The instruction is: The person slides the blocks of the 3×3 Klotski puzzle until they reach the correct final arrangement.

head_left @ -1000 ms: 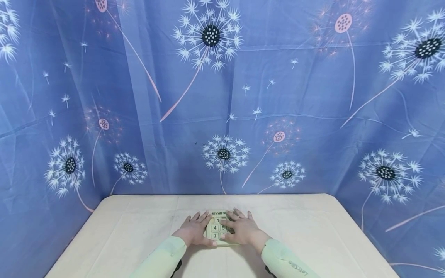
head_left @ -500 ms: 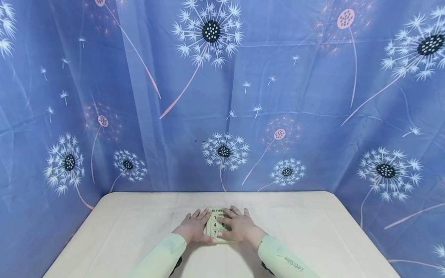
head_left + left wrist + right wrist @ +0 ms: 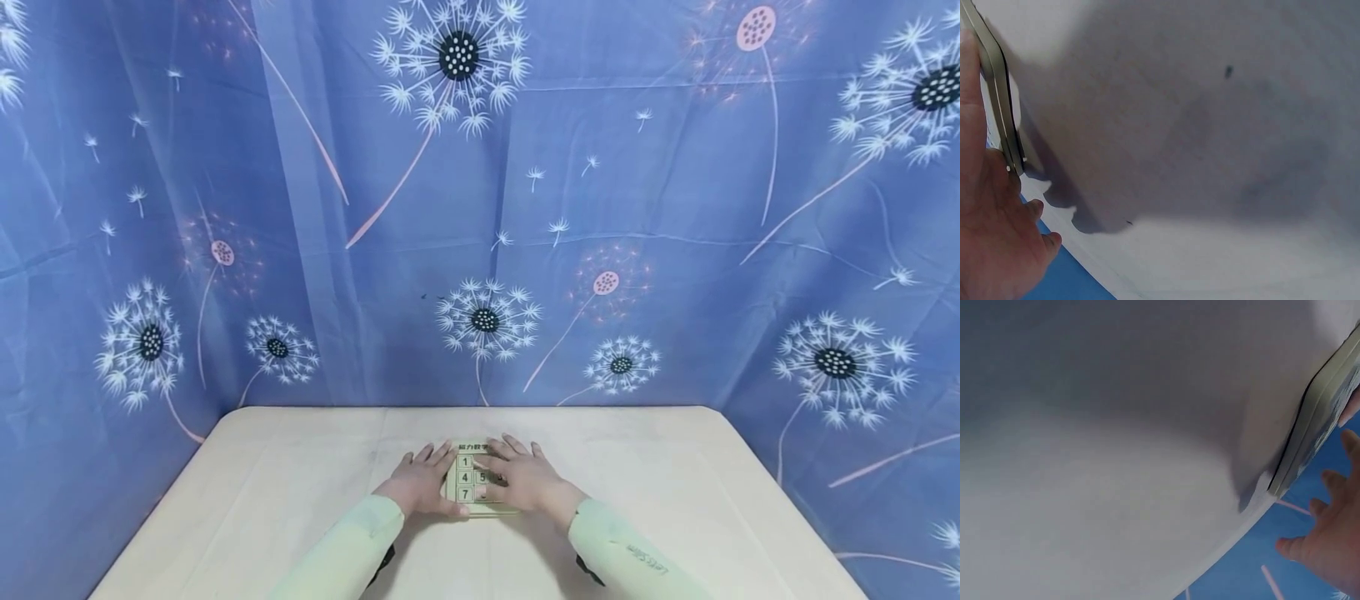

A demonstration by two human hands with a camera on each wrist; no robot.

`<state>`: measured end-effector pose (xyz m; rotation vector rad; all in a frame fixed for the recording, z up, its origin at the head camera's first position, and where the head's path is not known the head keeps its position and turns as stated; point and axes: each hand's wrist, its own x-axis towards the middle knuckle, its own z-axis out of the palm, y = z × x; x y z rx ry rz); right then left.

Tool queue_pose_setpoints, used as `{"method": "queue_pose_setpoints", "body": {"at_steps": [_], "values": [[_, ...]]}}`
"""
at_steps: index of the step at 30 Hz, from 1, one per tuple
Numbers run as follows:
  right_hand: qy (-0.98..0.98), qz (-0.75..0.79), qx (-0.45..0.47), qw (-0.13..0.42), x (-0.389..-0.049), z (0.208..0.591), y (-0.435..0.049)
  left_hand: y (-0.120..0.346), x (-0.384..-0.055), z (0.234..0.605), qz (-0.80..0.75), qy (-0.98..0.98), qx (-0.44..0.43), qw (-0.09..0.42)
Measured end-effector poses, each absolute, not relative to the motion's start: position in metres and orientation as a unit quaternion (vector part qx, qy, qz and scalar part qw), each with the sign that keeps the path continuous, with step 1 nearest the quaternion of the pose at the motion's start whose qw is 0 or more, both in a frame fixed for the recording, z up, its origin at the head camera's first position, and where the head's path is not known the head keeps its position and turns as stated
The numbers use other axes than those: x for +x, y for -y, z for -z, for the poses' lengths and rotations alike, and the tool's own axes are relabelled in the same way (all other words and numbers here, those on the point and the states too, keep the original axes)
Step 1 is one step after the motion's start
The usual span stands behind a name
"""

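Observation:
A pale green number sliding puzzle (image 3: pixel 489 507) lies on the table between both hands, with tiles 1, 4, 5 and 7 showing and dark lettering along its top. My left hand (image 3: pixel 423 486) holds its left side, the thumb at the near corner and the fingers along the far left edge. In the left wrist view the thumb (image 3: pixel 969 81) runs along the puzzle's edge. Over the right part of the puzzle my right hand (image 3: pixel 531 485) spreads its fingers, hiding several tiles. The right wrist view shows those fingers extended above the puzzle's side (image 3: pixel 1310 425).
A cream-coloured table (image 3: pixel 300 467) carries the puzzle near its middle. Behind it and on both sides hangs a blue curtain (image 3: pixel 390 333) with dandelion prints. Pale green sleeves (image 3: pixel 352 533) cover both forearms.
Tile 1 slid slightly left, into line with 4 and 7. The right hand shifted left, then back right over the tiles. The left hand keeps its place; the head view tilted slightly down.

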<state>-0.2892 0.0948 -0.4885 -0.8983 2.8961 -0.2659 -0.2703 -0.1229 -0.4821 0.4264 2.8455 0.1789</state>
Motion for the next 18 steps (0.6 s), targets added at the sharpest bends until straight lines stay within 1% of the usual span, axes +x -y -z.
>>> {"method": "queue_pose_setpoints", "body": {"at_steps": [4,11,18], "values": [[-0.953,0.093,-0.286,0.038,-0.29,0.486,-0.107,0.122,-0.27,0.481,-0.061,-0.98,0.146,0.124],[-0.959,0.097,-0.263,0.042,-0.287,0.484,-0.127,0.121,-0.269,0.479,-0.071,-0.979,0.142,0.125],[-0.959,0.093,-0.263,0.046,-0.285,0.488,-0.136,0.121,-0.27,0.482,-0.07,-0.98,0.14,0.125]]}}
